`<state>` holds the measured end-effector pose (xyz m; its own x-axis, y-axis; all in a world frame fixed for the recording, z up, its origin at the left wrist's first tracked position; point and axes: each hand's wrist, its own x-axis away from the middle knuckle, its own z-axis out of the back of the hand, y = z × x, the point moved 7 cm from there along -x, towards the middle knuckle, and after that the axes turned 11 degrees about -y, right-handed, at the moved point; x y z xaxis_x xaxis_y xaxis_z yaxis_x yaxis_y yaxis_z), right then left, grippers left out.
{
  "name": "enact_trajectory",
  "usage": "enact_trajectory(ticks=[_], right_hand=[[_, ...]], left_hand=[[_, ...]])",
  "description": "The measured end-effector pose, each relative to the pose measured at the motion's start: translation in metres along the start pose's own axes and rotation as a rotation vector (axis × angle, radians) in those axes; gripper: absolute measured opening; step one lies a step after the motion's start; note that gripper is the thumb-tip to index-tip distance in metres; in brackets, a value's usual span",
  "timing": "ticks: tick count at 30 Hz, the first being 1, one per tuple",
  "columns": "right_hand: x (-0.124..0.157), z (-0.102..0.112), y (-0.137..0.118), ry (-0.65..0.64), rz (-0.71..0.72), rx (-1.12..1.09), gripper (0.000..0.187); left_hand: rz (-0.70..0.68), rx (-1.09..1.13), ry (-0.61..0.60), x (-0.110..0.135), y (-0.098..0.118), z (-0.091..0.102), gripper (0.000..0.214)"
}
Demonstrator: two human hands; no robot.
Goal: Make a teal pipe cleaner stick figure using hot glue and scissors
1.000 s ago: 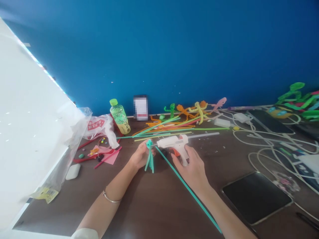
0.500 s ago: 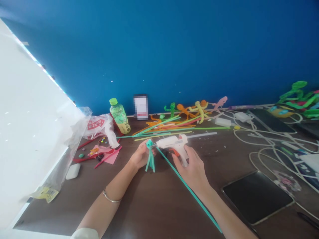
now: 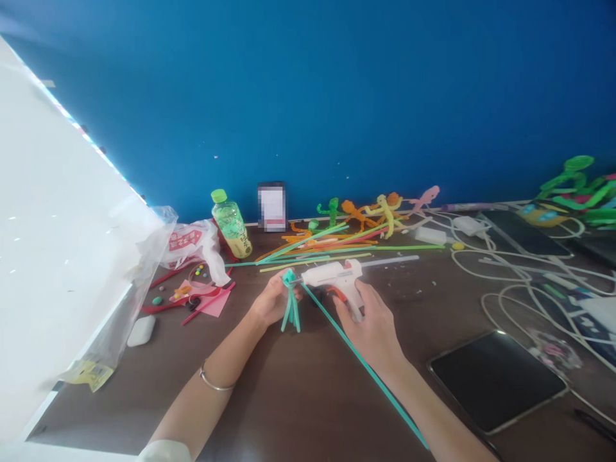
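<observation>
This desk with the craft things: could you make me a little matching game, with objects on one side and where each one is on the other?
Objects:
1. White hot glue gun
2. Teal pipe-cleaner bundle
3. Green-capped plastic bottle
4. Black tablet

Places:
A. Lying on the brown desk, front right
B. Standing by the blue wall
C. Gripped in the right hand
D. Held in the left hand

Pairs: 1-C, 2-D, 3-B, 4-A

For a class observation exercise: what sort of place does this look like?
Probably a craft desk, at home or in a studio. The right hand holds a white hot glue gun, the left hand holds teal pipe cleaners, and colourful pipe-cleaner figures stand farther back.
</observation>
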<state>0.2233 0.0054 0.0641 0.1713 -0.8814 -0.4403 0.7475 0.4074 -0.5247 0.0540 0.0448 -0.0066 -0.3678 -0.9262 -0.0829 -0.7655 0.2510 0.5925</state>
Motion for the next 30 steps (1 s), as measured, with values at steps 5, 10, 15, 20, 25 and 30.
enact_trajectory(ticks=[5,10,15,20,25,30], right_hand=[[0.0004,-0.0005,0.0002,0.013,0.016,0.003,0.031],[0.001,-0.0005,0.0007,0.007,0.016,-0.001,0.031],[0.0012,0.0006,0.0002,0.007,0.019,-0.01,0.031],[0.0006,0.0008,-0.0007,0.017,0.031,-0.004,0.029],[0.0005,0.0025,-0.0033,0.043,0.061,-0.009,0.028],[0.0013,0.0065,0.0029,0.083,0.013,-0.009,0.033]], left_hand=[[-0.006,0.016,-0.027,-0.0005,-0.0001,-0.0021,0.04],[-0.004,0.009,-0.015,-0.0002,-0.0002,-0.002,0.04],[-0.008,0.006,-0.013,-0.0001,-0.0001,-0.0007,0.038],[-0.009,0.01,-0.014,-0.0007,0.0,-0.0007,0.04],[-0.027,0.009,-0.015,-0.0013,0.0017,-0.0009,0.039],[-0.033,0.01,-0.012,-0.0019,0.0027,0.0002,0.036]])
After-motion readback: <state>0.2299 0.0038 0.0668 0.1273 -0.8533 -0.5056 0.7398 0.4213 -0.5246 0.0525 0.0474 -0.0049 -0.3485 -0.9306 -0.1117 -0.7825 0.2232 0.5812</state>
